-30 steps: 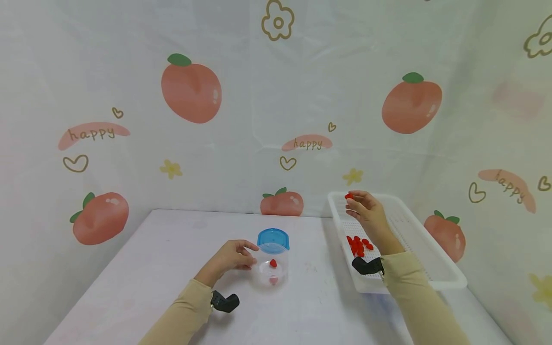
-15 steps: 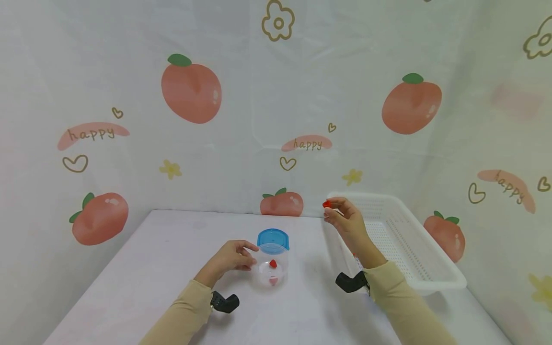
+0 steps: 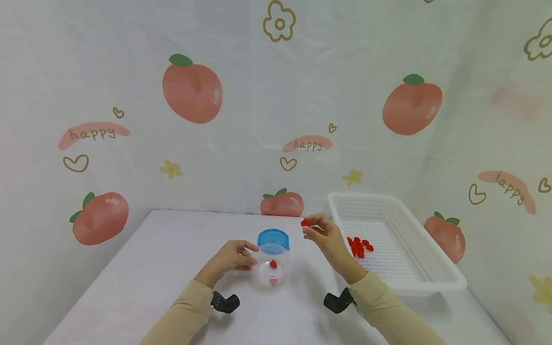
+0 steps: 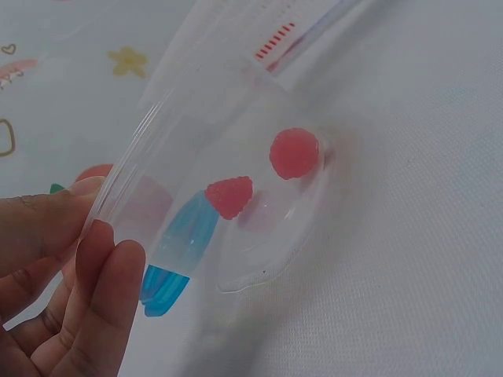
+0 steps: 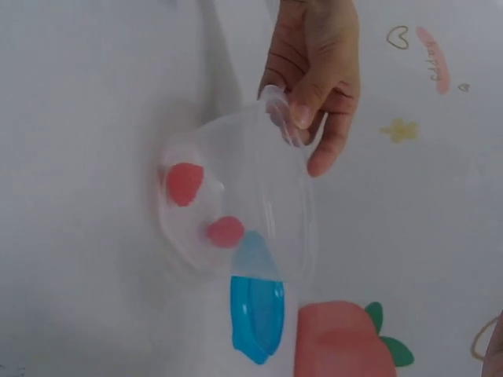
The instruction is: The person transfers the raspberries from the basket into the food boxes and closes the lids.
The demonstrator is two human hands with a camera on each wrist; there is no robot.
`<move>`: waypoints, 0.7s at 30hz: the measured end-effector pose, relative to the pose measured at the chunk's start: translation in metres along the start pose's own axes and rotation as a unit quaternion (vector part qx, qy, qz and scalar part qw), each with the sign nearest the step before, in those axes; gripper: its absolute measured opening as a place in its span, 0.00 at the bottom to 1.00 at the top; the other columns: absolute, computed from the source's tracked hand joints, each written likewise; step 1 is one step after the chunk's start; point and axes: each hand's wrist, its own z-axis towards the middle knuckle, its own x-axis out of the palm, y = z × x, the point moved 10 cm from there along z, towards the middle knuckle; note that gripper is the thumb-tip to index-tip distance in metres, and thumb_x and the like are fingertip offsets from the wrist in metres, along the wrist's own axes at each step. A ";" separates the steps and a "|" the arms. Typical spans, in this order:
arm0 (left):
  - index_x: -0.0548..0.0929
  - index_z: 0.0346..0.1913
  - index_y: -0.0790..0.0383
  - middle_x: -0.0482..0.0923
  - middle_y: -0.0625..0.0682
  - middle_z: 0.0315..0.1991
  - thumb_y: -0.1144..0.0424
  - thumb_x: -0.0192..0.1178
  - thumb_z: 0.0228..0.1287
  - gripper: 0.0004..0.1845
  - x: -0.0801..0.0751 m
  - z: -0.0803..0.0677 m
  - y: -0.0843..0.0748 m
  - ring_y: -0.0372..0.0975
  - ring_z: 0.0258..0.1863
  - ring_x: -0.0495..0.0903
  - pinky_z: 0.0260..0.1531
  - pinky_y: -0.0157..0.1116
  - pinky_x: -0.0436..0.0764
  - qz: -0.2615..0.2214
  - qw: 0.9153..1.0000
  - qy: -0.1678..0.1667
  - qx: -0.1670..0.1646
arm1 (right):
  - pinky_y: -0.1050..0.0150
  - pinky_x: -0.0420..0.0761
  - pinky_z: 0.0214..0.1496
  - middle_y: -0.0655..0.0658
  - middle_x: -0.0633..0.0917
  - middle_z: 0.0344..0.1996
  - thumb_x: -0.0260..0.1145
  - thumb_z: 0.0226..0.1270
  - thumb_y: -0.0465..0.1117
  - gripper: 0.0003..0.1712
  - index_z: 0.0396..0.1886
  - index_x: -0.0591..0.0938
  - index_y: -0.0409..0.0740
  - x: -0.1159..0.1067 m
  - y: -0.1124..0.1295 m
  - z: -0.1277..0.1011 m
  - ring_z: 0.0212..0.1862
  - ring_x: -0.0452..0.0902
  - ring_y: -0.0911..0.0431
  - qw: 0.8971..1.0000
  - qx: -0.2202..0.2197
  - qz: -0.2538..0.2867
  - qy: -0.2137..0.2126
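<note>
A clear plastic tub (image 3: 262, 279) stands on the table, and my left hand (image 3: 232, 256) pinches its rim at the left side between thumb and fingers. Inside it lie two red raspberries, one near the wall (image 4: 295, 153) and the other beside it (image 4: 229, 196). My right hand (image 3: 327, 240), to the right of the tub and above the table, pinches another red raspberry (image 3: 305, 223) at its fingertips. Only a sliver of that hand shows at the right wrist view's edge. A blue lid (image 3: 273, 235) lies just behind the tub, partly seen through its clear wall.
On the right stands a white perforated basket (image 3: 435, 283), with several red raspberries (image 3: 358, 247) heaped along its left side. The white table (image 3: 181, 230) reaches back to a curtain (image 3: 241, 167) printed with fruit, hearts and flowers.
My right hand has carried its raspberry left and downward, from over the basket towards the tub. The left hand, tub and lid stay where they were.
</note>
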 end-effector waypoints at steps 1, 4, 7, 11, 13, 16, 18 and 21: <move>0.81 0.51 0.66 0.77 0.54 0.30 0.70 0.67 0.57 0.17 0.000 0.000 0.000 0.39 0.27 0.81 0.34 0.37 0.86 0.000 1.000 0.000 0.000 | 0.69 0.82 0.51 0.46 0.79 0.45 0.64 0.67 0.36 0.17 0.52 0.73 0.35 0.003 -0.003 -0.001 0.44 0.80 0.59 1.000 0.001 -0.006 0.004; 0.81 0.51 0.66 0.77 0.54 0.30 0.70 0.67 0.57 0.17 0.000 0.000 0.000 0.40 0.27 0.81 0.35 0.37 0.86 0.000 1.000 0.000 0.000 | 0.69 0.82 0.51 0.44 0.79 0.45 0.63 0.67 0.36 0.18 0.53 0.72 0.32 0.009 -0.011 -0.003 0.44 0.80 0.59 1.000 0.002 -0.016 0.014; 0.81 0.51 0.66 0.77 0.54 0.30 0.70 0.67 0.58 0.17 0.000 0.000 0.001 0.40 0.27 0.81 0.35 0.37 0.86 -0.002 1.000 -0.001 -0.001 | 0.69 0.82 0.50 0.44 0.79 0.44 0.64 0.67 0.35 0.18 0.52 0.73 0.31 0.014 -0.020 -0.005 0.44 0.80 0.59 1.000 0.009 -0.019 0.020; 0.81 0.51 0.66 0.77 0.54 0.30 0.70 0.67 0.58 0.17 0.000 0.000 0.001 0.40 0.27 0.81 0.35 0.37 0.86 -0.004 1.000 0.001 0.000 | 0.69 0.82 0.50 0.45 0.80 0.45 0.65 0.66 0.37 0.19 0.52 0.74 0.32 0.022 -0.032 -0.008 0.45 0.80 0.55 0.999 0.027 -0.026 0.032; 0.81 0.51 0.67 0.77 0.54 0.30 0.70 0.67 0.58 0.17 0.000 -0.001 0.001 0.40 0.27 0.81 0.35 0.37 0.86 -0.004 1.000 0.002 0.001 | 0.69 0.82 0.50 0.44 0.79 0.45 0.66 0.65 0.38 0.19 0.52 0.75 0.32 0.026 -0.039 -0.010 0.46 0.80 0.52 0.998 0.038 -0.031 0.038; 0.81 0.51 0.67 0.77 0.55 0.30 0.70 0.67 0.58 0.17 0.000 -0.001 0.000 0.40 0.27 0.81 0.34 0.37 0.86 -0.004 1.000 0.002 0.002 | 0.70 0.82 0.49 0.43 0.79 0.44 0.67 0.64 0.37 0.20 0.52 0.75 0.32 0.032 -0.050 -0.012 0.47 0.79 0.45 0.997 0.054 -0.034 0.048; 0.81 0.51 0.66 0.77 0.55 0.30 0.70 0.67 0.58 0.17 0.000 -0.001 0.001 0.40 0.27 0.81 0.34 0.37 0.86 -0.003 1.000 0.002 0.001 | 0.70 0.82 0.48 0.43 0.79 0.43 0.67 0.64 0.37 0.19 0.51 0.75 0.32 0.035 -0.057 -0.013 0.47 0.79 0.42 0.996 0.062 -0.040 0.054; 0.81 0.51 0.66 0.77 0.55 0.30 0.70 0.67 0.57 0.17 0.000 -0.001 0.001 0.40 0.27 0.81 0.34 0.37 0.86 -0.003 1.000 0.000 0.000 | 0.70 0.83 0.47 0.42 0.79 0.42 0.67 0.64 0.37 0.19 0.51 0.76 0.33 0.039 -0.066 -0.015 0.46 0.78 0.38 0.995 0.068 -0.048 0.061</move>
